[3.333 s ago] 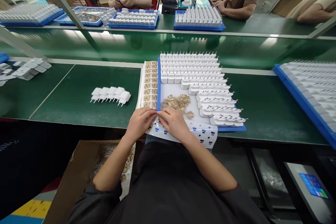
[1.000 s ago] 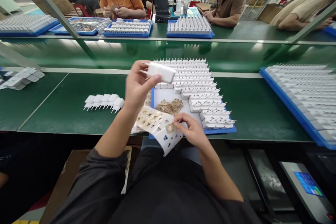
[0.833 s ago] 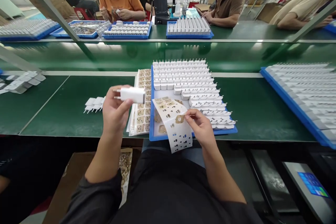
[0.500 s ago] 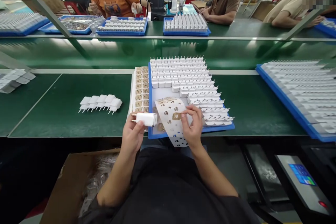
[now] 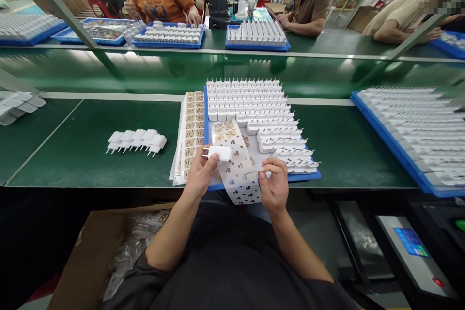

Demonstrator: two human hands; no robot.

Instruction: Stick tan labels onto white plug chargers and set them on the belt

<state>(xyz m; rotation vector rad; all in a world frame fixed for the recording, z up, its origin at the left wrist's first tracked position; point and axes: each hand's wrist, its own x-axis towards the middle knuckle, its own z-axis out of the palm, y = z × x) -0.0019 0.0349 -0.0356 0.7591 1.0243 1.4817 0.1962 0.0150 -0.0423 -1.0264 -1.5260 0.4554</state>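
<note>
White charger plug (image 5: pixel 220 153) now sits low at the near edge of the blue tray (image 5: pixel 304 176), pinched in the left hand (image 5: pixel 201 174); a second ago it was raised high. Right hand (image 5: pixel 273 189) has drawn in beside it, fingers closed on the label sheet (image 5: pixel 238 169); labelling looks imminent. Tray holds rows of white plugs (image 5: pixel 250 101) plus loose labels.
</note>
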